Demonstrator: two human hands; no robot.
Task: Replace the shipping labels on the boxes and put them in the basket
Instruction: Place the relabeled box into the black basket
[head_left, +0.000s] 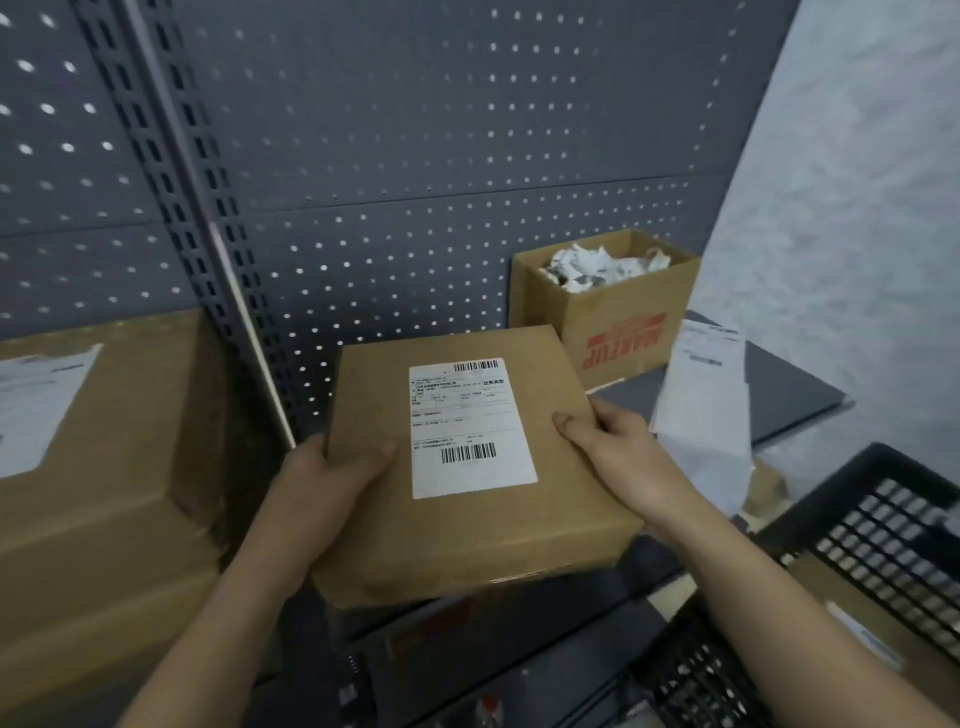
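Cardboard box (467, 467) is what we are gripping in left hand (332, 478) and right hand (608, 441); basket (852, 545) is lying rightward, nearer the right.

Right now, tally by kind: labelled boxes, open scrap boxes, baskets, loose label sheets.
Basket: 1
Labelled boxes: 3 (held box, left box, box in basket)
Open scrap box: 1
Loose label sheet: 1
Total: 6

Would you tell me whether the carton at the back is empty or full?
Nearly full: crumpled white paper fills the open-topped carton up to its rim.
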